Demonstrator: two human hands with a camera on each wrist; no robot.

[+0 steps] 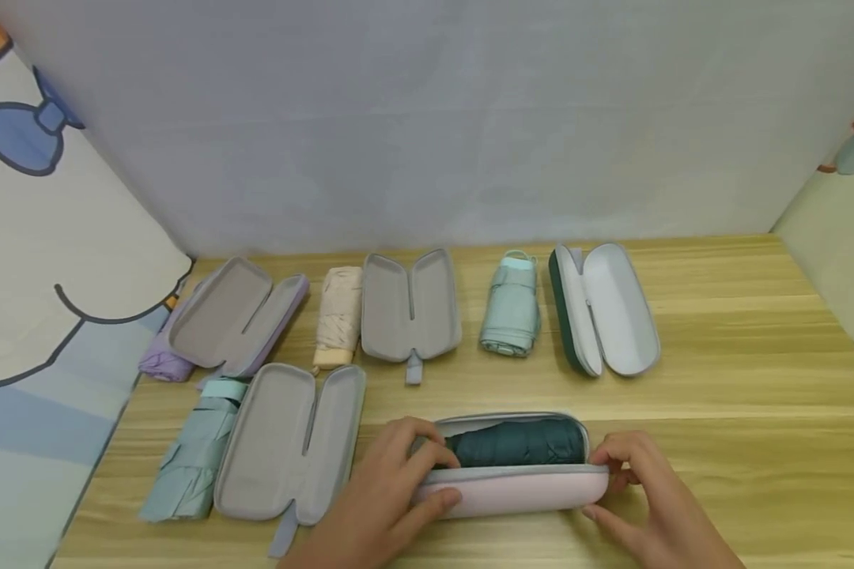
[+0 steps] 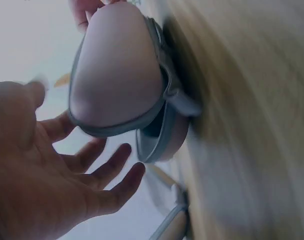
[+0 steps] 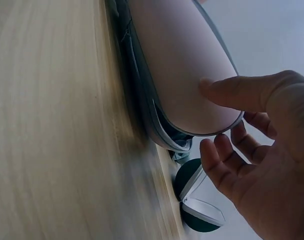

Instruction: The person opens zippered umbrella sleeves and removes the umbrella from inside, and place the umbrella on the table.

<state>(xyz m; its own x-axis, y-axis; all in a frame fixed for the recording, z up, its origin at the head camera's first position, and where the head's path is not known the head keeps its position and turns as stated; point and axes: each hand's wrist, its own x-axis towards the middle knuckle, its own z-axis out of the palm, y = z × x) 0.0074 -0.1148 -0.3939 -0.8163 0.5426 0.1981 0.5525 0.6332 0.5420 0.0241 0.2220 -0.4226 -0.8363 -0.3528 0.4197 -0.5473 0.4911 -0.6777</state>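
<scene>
A pink hard umbrella case (image 1: 519, 493) with a grey zip edge lies partly open near the front of the table. Inside it is a dark green folded umbrella (image 1: 515, 442), its left end hidden behind fingers. My left hand (image 1: 387, 494) is at the case's left end, fingers over the rim and thumb by the pink shell; in the left wrist view those fingers (image 2: 114, 165) spread loosely beside it. At the opposite end, my right hand (image 1: 648, 490) holds the case's corner. Its thumb (image 3: 232, 92) presses the pink shell in the right wrist view, with fingers behind the rim.
Open grey-lined cases (image 1: 270, 442) stand at left and back, one (image 1: 221, 312) purple outside. A dark green case (image 1: 622, 312) with white lining is at back right. Folded umbrellas lie between: pale green (image 1: 510, 312), beige (image 1: 338, 312), purple (image 1: 165, 357), blue-green (image 1: 194, 458).
</scene>
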